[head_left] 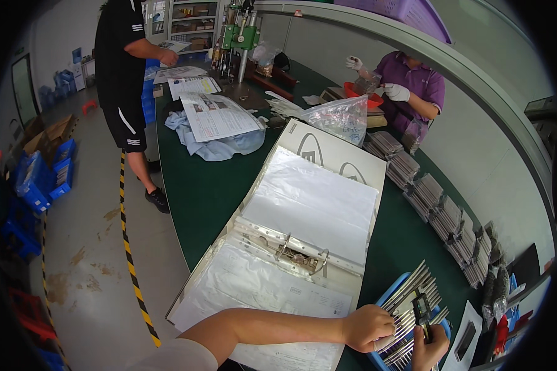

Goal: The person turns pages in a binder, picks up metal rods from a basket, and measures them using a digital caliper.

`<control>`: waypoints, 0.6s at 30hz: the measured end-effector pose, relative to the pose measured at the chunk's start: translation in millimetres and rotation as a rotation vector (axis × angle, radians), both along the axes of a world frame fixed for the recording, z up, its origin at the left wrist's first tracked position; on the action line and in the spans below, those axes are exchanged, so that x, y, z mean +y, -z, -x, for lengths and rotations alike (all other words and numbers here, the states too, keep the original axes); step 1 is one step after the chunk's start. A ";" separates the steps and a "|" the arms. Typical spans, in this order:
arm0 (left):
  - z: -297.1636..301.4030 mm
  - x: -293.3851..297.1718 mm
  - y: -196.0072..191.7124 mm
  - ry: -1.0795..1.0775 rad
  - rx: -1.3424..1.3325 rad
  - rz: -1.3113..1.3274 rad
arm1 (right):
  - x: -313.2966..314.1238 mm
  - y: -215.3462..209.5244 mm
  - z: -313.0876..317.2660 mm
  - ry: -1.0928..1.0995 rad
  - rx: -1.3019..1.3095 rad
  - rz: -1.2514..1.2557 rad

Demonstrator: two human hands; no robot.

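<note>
Over a blue tray (395, 288), right hand (432, 347) is wrapped around a boxy black gauge (421, 309), thumb up against it, so that grip's definitely closed. Just left of it, the left hand (366, 326) has its fingers curled in at the rods (419, 281), with a pale cover on one finger; can't tell if it's actually pinching one, since the fingertips are tucked out of sight. The rods are thin, straight, shiny and metal-looking, lying loosely side by side in the tray, under and around the gauge. Left of the grip there's a big binder (319, 145) lying open, pale board with grey arch shapes, curved metal rings (300, 256) and glossy, wrinkly plastic sleeves (315, 198). Up past the gauge, flat grey ribbed bundles (439, 207) run in a curved row along the green table (393, 235), and way up beyond the binder sits a crumpled clear bag (340, 117). Hard-to-see stuff: the left forearm covers part of the lower sleeve, the right wrist gets cut off at the bottom, and the gauge's far end kinda gets lost against the rods.
</note>
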State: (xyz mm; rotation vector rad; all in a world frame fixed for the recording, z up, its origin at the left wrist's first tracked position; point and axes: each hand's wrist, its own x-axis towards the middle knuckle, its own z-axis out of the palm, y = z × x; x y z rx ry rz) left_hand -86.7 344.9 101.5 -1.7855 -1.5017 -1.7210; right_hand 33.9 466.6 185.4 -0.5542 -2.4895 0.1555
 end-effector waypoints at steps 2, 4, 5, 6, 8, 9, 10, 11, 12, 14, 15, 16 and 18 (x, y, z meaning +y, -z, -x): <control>-0.2 -0.3 -0.6 -0.004 -0.003 -0.012 | 1.1 1.4 -1.0 0.002 -0.006 -0.007; -0.2 -0.2 -0.6 -0.006 0.003 -0.016 | 2.4 2.5 -1.6 0.004 -0.011 -0.015; -0.1 -0.2 -0.8 -0.005 0.003 -0.016 | 3.0 2.8 -1.8 0.001 -0.018 -0.010; 0.0 -0.2 -1.0 0.001 -0.002 -0.019 | 3.4 3.2 -2.0 -0.001 -0.024 -0.005; -0.1 -0.5 -1.3 0.006 -0.005 -0.023 | 4.1 4.7 -2.3 0.002 -0.014 -0.007; -0.5 -0.6 -1.7 0.001 -0.006 -0.024 | 4.3 5.1 -2.4 0.006 -0.004 -0.008; -0.7 -0.8 -1.8 -0.005 -0.007 -0.026 | 4.1 5.1 -2.3 0.006 -0.004 -0.008; -0.9 -1.0 -1.7 -0.005 -0.007 -0.025 | 3.9 5.0 -2.3 0.007 -0.002 -0.006; -1.3 -1.1 -1.3 -0.002 -0.017 0.012 | 3.7 4.7 -2.3 0.008 0.000 -0.004; -1.5 -1.4 -0.9 0.000 -0.028 0.051 | 1.8 2.8 -2.4 0.031 -0.021 0.021; -1.4 -1.3 -0.8 -0.003 -0.026 0.050 | 1.2 2.4 -2.5 0.055 -0.042 0.045; -1.4 -1.7 -1.0 -0.007 -0.023 0.048 | 1.3 2.5 -2.4 0.053 -0.042 0.046; -1.8 -2.7 -1.0 -0.011 -0.024 0.050 | 1.9 3.2 -2.4 0.062 -0.053 0.019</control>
